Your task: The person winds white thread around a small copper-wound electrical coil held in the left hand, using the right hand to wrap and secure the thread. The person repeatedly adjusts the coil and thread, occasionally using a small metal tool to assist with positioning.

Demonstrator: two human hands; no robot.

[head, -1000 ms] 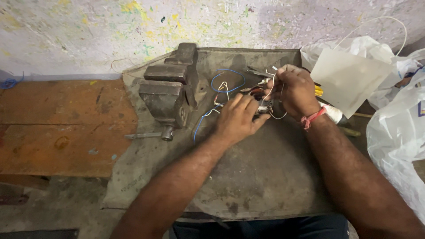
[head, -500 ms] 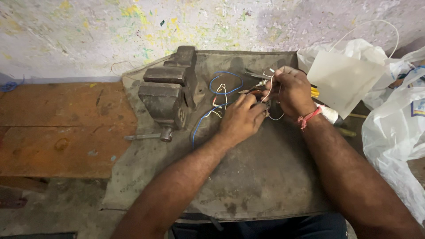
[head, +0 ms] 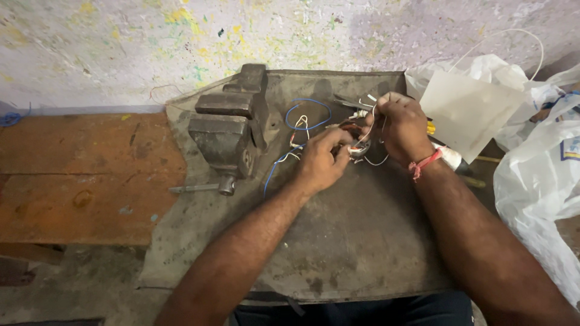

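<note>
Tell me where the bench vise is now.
The bench vise stands at the metal plate's far left corner, left of the left hand, near the blue wire.

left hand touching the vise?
Apart. The head view shows bare metal bench top between the left hand and the vise; the hand grips the wire bundle instead.

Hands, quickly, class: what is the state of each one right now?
Left hand: closed, pinching the small wired part.
Right hand: closed around white wires from the same part.
</note>
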